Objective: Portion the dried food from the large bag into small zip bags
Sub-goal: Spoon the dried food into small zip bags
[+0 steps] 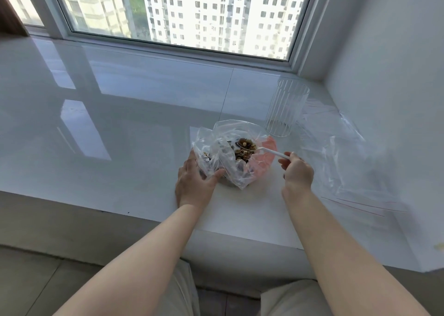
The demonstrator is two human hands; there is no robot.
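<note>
Nearest, two bare forearms reach out over the near edge of the white glossy worktop (pixel 134 114). The left hand (pixel 192 183) rests on the near left side of a crumpled clear plastic bag (pixel 216 152), thumb pressed against its near wall and the fingers (pixel 192 156) wrapped round its left side, partly hidden behind the film. The right hand (pixel 298 171) is just right of that bag, its fingers curled and pinching the handle of a white plastic spoon (pixel 271 153). The spoon reaches left into the bag's open mouth, its bowl loaded with brown dried food (pixel 243 151), above more of the same inside the bag. A pink patch shows through the bag's right side; what it is cannot be told. To the right, near the wall, lie flat clear zip bags (pixel 341 157) with thin red lines. Farther off, a ribbed clear glass (pixel 287 108) stands upright, just beside them. Beyond, a window (pixel 182 13) looks onto tower blocks.
</note>
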